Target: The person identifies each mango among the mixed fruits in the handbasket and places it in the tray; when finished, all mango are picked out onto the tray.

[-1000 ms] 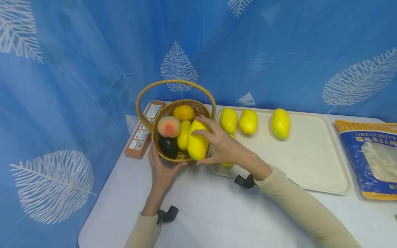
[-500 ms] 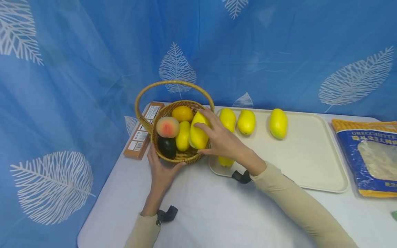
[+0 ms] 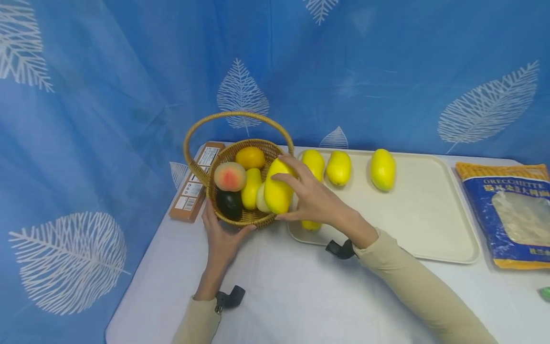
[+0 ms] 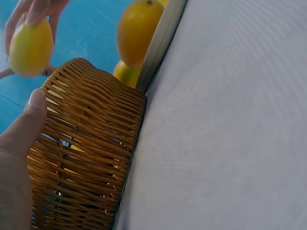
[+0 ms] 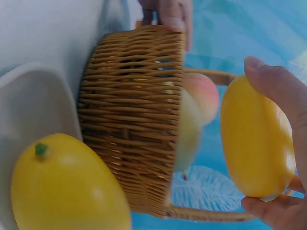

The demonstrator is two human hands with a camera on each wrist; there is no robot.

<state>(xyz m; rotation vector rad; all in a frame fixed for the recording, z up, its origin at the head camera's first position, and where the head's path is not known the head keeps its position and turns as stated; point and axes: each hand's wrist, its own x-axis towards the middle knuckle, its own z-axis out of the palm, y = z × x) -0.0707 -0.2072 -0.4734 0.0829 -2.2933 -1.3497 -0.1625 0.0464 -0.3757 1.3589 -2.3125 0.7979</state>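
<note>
A yellow mango [image 3: 278, 187] is held in my right hand [image 3: 315, 198], thumb and fingertips around it, above the right side of a wicker basket [image 3: 258, 220]. In the right wrist view this mango [image 5: 254, 139] is clear of the basket rim. My left hand [image 3: 223, 239] holds the basket's near left wall, its thumb [image 4: 33, 108] against the weave. Inside the basket lie a peach [image 3: 230, 177], a dark green avocado-like fruit [image 3: 229, 204], an orange-yellow fruit [image 3: 250, 157], another yellow mango [image 3: 251, 188] and a pale fruit [image 3: 261, 198], partly hidden by the held mango.
Right of the basket, a cream tray [image 3: 429, 224] carries several yellow mangoes, among them one standing apart [image 3: 382, 169]. A labelled brown box [image 3: 189, 196] lies to the left. A blue pasta bag [image 3: 511, 215] lies at far right. The basket's tall handle [image 3: 238, 113] arches over it.
The held mango has shifted up and rightward relative to the basket, and the pale fruit beneath it has come into sight. My left hand stays on the basket.
</note>
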